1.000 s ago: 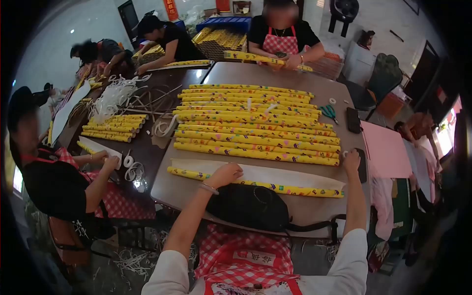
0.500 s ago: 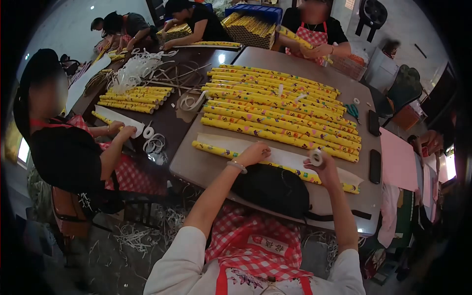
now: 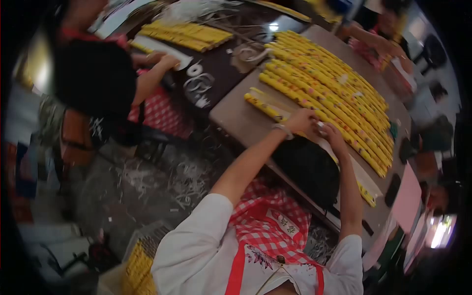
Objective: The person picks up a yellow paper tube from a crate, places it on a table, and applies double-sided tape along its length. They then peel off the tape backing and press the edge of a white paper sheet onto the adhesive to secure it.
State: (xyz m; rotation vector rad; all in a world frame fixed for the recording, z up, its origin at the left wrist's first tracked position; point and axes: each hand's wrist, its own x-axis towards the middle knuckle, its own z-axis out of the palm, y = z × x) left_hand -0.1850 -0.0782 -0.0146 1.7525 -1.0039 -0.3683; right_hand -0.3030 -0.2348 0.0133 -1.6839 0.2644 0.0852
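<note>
A yellow patterned roll of wrapping paper [image 3: 263, 106] lies along the near table edge, a strip of its pale inner side showing. Over its middle is my left hand [image 3: 301, 121], fingers bent and close together; whether it pinches a tape end is hidden. Right beside it, my right hand [image 3: 334, 137] is closed around a small white tape roll [image 3: 320, 126], partly covered by the fingers. Just beyond both hands, several finished yellow rolls [image 3: 324, 91] lie side by side. A black rounded item [image 3: 309, 169] partly covers the near edge below my hands.
At left a co-worker's hands [image 3: 164, 61] work at a yellow roll near more rolls [image 3: 184, 35] and a white tape roll [image 3: 195, 69]. Another person [image 3: 378, 46] stands across the table. White strips [image 3: 184, 182] litter the floor; a box of yellow rolls [image 3: 137, 265] stands lower left.
The view has swung down and left, blurring a little. My hands, apart along the roll before, are now close together, the right one bringing the tape beside the left.
</note>
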